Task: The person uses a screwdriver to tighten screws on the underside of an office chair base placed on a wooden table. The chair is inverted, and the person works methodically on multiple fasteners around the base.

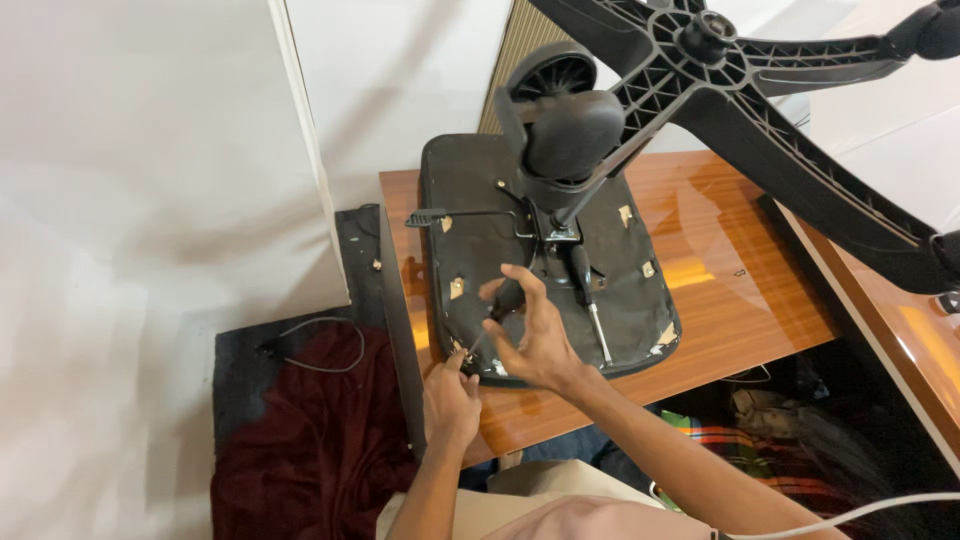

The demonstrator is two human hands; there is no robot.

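Head view: right hand [535, 335] grips a screwdriver [497, 312] at the upturned seat's [470, 200] near-left corner; left hand [452, 400] pinches its tip. It could slip and jab those fingers.

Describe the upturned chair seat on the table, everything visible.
The chair seat lies underside up on the wooden table, covered in black fabric with small torn patches showing pale material. A metal mechanism at its centre carries a side lever and the star base with casters, tilted up to the right. A second screwdriver rests on it. The right hand holds a screwdriver at the near edge, where the left hand touches.
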